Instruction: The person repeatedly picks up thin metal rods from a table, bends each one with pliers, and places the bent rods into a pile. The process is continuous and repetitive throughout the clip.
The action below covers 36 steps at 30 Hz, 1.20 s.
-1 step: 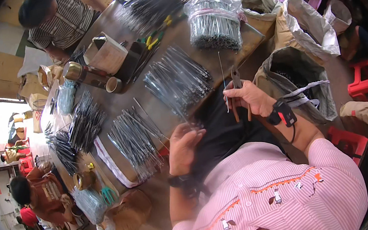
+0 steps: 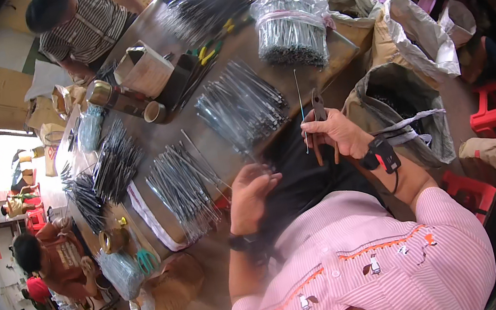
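Note:
My right hand [image 2: 338,131] is closed around pliers [image 2: 318,108] with brownish handles, their jaws pointing away from me. A thin straight metal rod [image 2: 298,92] stands upright at its thumb and fingertips. My left hand [image 2: 252,196] is above my lap with its fingers curled together. Its fingertips are blurred, and what they hold, if anything, I cannot make out. Nearest to it on the table lie a spread pile of thin metal rods [image 2: 182,188] and, farther off, another pile of rods [image 2: 240,104].
A plastic-wrapped rod bundle [image 2: 292,34] stands at the table's far right. Open sacks [image 2: 399,108] crowd the right side. A box [image 2: 145,74], a cup [image 2: 154,112] and yellow-handled pliers [image 2: 206,54] are on the table. One person sits across; another is at far left.
My left hand has shifted very slightly to the right. My right hand keeps the pliers and the rod in the same place.

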Each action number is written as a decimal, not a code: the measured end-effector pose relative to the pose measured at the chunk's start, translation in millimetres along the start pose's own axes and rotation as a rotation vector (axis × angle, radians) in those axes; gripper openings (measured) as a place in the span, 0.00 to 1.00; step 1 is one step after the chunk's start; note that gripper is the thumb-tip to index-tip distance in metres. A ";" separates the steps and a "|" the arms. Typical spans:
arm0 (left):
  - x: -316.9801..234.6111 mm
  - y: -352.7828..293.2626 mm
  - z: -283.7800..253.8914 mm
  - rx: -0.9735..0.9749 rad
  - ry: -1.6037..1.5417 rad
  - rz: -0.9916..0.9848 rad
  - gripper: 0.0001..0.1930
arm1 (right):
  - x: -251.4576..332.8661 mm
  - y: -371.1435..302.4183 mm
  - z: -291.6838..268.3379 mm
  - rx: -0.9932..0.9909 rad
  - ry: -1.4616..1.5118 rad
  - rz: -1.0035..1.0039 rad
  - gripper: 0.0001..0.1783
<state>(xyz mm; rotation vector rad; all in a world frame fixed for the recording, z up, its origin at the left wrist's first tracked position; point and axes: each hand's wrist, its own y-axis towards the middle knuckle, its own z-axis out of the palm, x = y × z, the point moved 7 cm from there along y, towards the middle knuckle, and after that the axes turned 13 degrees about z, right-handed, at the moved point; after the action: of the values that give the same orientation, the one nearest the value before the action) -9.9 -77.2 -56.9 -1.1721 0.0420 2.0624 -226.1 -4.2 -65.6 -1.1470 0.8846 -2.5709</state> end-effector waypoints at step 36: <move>-11.0 1.3 19.1 0.140 0.279 0.212 0.10 | 33.5 -21.2 58.6 -0.126 -0.259 -0.457 0.12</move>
<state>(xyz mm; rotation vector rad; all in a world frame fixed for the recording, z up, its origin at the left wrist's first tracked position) -21.2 -77.6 -38.0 -1.4073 0.4550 2.0216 -204.9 -26.5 -1.9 -1.8585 0.8077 -2.6321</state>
